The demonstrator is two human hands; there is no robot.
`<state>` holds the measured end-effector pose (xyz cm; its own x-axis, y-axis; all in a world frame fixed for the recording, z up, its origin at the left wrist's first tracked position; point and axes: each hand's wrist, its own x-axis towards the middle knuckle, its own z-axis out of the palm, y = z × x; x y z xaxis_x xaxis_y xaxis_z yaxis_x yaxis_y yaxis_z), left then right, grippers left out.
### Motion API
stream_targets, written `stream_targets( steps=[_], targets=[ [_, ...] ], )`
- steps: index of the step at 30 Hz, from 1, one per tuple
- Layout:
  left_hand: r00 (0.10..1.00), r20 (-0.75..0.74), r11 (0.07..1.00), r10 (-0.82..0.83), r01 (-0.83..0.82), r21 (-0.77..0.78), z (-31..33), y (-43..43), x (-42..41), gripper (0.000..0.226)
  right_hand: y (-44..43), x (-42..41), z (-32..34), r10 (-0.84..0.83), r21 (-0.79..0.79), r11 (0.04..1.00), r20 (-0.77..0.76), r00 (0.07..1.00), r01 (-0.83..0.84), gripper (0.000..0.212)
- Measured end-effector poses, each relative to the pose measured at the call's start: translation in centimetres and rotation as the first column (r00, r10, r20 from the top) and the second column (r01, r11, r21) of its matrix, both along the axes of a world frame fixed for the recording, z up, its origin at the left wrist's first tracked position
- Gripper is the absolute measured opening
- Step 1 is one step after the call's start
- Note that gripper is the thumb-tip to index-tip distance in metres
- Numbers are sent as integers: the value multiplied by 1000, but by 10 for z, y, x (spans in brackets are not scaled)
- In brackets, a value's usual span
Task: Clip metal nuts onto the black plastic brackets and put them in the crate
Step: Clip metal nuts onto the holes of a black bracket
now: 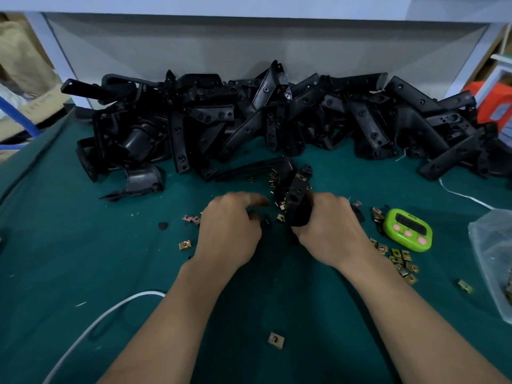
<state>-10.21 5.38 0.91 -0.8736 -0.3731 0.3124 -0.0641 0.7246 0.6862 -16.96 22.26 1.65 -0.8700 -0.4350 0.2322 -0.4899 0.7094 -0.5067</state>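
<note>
Right hand (329, 231) wrapped round a black plastic bracket (297, 195), held tilted above the green cloth table (110, 259), in front of the heap of black plastic brackets (277, 120). Left hand (230, 231) curled, knuckles up, beside it; whether it pinches a nut cannot be told. Small brass-coloured square metal nuts (400, 259) lie scattered; crate out of view. Risks: a nut pushed on askew may spring off into the scatter; the bracket may twist in a one-handed grip. Lime-green digital timer (408, 230): display illegible; no brand readable
</note>
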Motion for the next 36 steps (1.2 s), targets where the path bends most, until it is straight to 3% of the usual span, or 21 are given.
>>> stream_targets(
  steps=[3,5,10,14,16,19,21,24,28,36],
  targets=[
    [995,21,990,-94,95,-99,-4,9,-2,31,-1,-2,0,50,75,996,49,998,-53,13],
    [989,52,970,-140,147,-195,-9,14,-3,30,0,-2,-1,56,41,997,76,996,-59,21],
    [992,60,981,-113,121,-149,-9,13,-7,22,1,-2,-3,33,-2,999,53,998,-33,23],
    [997,70,994,-29,22,103,-3,12,-2,17,2,-6,-2,-75,-55,996,-33,997,73,29],
    [999,37,953,-21,9,303,2,10,-3,20,3,-7,0,-74,-30,997,-130,989,71,37],
    [998,-32,784,-46,56,618,14,9,-3,25,3,-6,2,-24,18,999,-238,971,29,51],
    [992,-58,647,-110,116,754,20,9,0,32,2,-6,1,-2,75,997,-277,961,23,45],
    [973,-89,531,-212,192,826,22,11,3,34,2,-8,-1,22,106,994,-314,949,12,35],
    [969,-94,459,-227,192,868,21,10,4,22,3,-8,-1,40,101,995,-356,934,-4,45],
    [958,-82,462,-274,206,862,22,9,5,24,4,-11,-2,35,141,990,-387,921,21,42]
  ],
)
